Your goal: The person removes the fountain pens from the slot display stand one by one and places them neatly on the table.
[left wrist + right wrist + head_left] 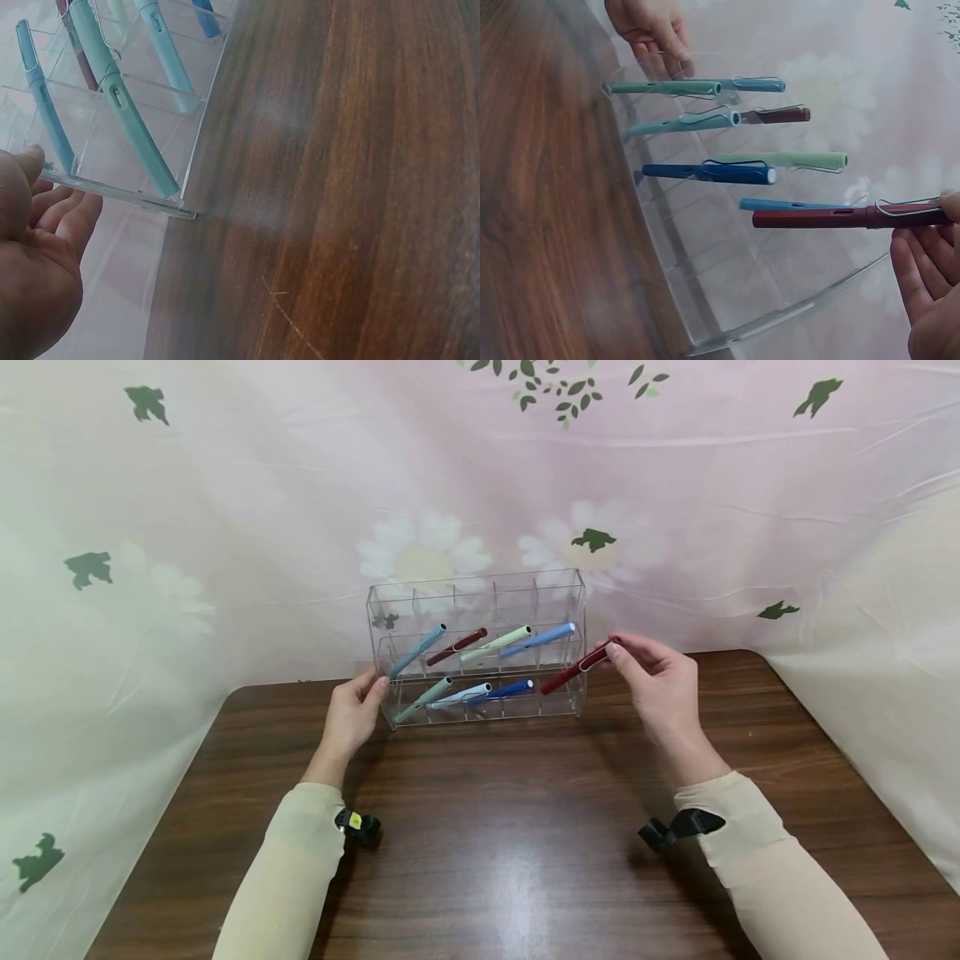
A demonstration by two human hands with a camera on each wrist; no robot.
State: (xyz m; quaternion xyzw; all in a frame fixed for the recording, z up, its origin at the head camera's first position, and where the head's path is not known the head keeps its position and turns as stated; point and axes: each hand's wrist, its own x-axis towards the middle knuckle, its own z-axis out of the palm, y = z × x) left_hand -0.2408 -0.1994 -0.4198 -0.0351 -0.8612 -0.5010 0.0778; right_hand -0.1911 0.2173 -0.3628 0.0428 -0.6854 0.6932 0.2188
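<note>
My right hand (660,681) pinches the dark red pen (573,670) by its cap, at 3 o'clock in the clear pen rack (480,593). My left hand (351,710) rests open-fingered against the rack's 9 o'clock end.

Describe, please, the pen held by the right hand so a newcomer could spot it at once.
Find the clear acrylic organizer at the table's far edge. In its front row, rightmost slot, leans the dark red pen, its cap pinched by the right hand; its neighbours stand untouched.

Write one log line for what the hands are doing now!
left hand: touches clear pen rack end | right hand: pinches dark red pen, tip in front right slot | rack: on wooden table
</note>
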